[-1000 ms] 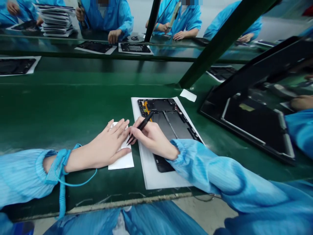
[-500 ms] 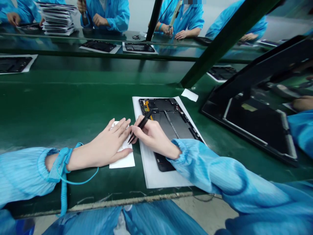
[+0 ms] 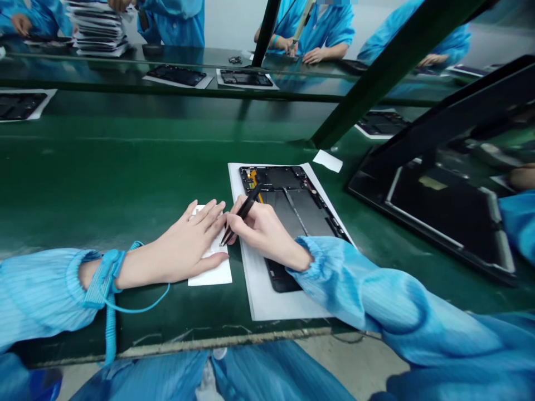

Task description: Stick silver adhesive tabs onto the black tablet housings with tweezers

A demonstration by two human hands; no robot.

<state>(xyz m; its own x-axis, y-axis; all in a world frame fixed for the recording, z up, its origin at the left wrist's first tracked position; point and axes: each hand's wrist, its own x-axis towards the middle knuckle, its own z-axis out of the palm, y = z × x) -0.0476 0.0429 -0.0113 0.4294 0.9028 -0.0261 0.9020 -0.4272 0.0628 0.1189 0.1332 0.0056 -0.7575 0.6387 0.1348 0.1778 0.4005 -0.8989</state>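
Left hand (image 3: 181, 245) lies flat, palm down, fingers spread, wrist bare above the cuff. Right hand (image 3: 261, 234) is closed in a pen-style pinch, fingers curled, wrist angled down. Left fingertips (image 3: 215, 218) sit just beside the right hand, not touching.

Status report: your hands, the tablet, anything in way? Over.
Left hand flat on white slip. Right hand holds black tweezers, tips at slip. Right sleeve over near end of tablet.
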